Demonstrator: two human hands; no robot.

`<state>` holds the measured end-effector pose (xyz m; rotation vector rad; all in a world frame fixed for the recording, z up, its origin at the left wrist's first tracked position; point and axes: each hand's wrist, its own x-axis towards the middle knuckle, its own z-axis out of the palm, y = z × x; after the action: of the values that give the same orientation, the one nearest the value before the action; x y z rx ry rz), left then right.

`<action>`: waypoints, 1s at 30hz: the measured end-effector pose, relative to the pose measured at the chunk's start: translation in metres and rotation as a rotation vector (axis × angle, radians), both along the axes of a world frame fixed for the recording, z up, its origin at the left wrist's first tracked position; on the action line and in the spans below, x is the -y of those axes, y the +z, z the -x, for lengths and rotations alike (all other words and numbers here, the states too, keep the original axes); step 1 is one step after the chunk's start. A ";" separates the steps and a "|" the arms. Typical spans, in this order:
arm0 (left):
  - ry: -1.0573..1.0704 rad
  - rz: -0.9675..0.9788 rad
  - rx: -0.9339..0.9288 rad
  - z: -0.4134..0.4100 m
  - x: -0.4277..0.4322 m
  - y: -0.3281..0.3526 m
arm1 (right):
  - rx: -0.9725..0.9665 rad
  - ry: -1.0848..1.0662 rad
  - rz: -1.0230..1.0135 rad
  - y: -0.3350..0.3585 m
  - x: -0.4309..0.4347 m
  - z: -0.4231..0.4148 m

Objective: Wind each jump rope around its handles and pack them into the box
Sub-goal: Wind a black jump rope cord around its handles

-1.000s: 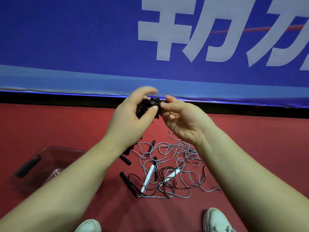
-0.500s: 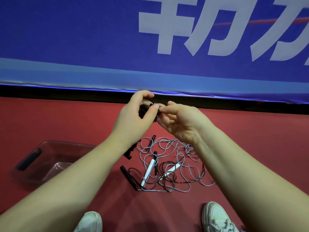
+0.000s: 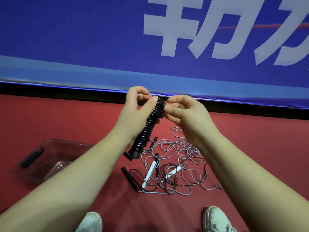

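A black jump rope (image 3: 149, 128), coiled tightly round its handles, is held tilted at frame centre, its top leaning right. Below it, at lower centre, loose ropes (image 3: 181, 158) in grey and dark cord lie tangled on the red floor (image 3: 83, 118) among white handles (image 3: 151, 172) and black handles (image 3: 129, 178). A clear box (image 3: 50, 158) sits open at lower left.

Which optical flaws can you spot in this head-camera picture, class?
Head view: wide lens swells the left forearm toward the corner; pale glare on the clear box; wound black rope crisp; light soft, even.
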<state>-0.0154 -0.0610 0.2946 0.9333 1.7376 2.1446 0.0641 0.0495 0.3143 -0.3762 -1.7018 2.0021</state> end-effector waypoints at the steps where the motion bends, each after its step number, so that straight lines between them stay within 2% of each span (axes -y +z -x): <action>1: -0.009 -0.015 0.023 0.000 0.000 0.000 | -0.014 0.001 -0.066 -0.001 -0.001 -0.001; 6: -0.094 -0.060 0.120 -0.005 0.001 0.004 | -0.069 0.037 -0.412 0.001 -0.002 -0.007; 12: -0.202 -0.045 0.154 -0.006 0.001 0.013 | -0.051 0.084 -0.539 0.008 -0.003 -0.004; 14: -0.276 0.014 0.115 -0.002 0.004 0.011 | -0.042 0.028 -0.544 0.012 -0.008 -0.004; 16: -0.361 0.172 0.087 0.002 0.011 0.006 | -0.043 -0.049 -0.511 0.016 -0.016 -0.006; 19: -0.442 0.320 0.120 -0.003 0.014 -0.003 | -0.027 -0.099 -0.521 0.017 -0.021 -0.009; 24: -0.339 0.288 0.088 -0.012 0.001 -0.010 | -0.018 -0.149 -0.616 0.015 -0.022 -0.004; 27: -0.292 0.301 0.064 -0.010 -0.001 -0.009 | -0.006 -0.168 -0.774 0.016 -0.023 -0.003; 30: -0.302 0.257 0.152 -0.011 0.002 -0.004 | 0.023 -0.116 -0.892 0.015 -0.025 -0.006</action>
<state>-0.0045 -0.0625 0.2906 0.8736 1.6308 1.7109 0.0706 0.0742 0.3294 -0.1655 -2.2998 0.9923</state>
